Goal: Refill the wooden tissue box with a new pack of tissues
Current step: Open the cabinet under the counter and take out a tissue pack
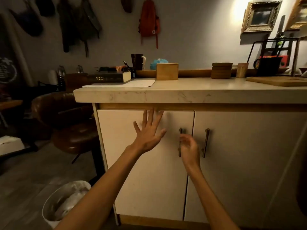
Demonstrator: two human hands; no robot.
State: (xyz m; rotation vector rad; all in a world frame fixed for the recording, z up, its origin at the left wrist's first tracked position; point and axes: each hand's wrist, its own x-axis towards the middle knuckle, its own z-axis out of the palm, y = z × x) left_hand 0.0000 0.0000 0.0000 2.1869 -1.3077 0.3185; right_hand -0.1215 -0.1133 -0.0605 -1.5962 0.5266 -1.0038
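Down low, the person's right hand (188, 147) was curled loosely right by the left cupboard door's handle (179, 142). It was dim there, so it was hard to tell if the fingers had closed on the handle yet. That handle was a long bar standing up and down, and the right hand was the nearer one. The left hand (148, 130) was spread wide and flat against the left cupboard door (132, 163), holding nothing. The wooden tissue box (167, 71) sat up on the counter (191, 95), above both hands. No new tissue pack showed; it was probably inside the cupboard.
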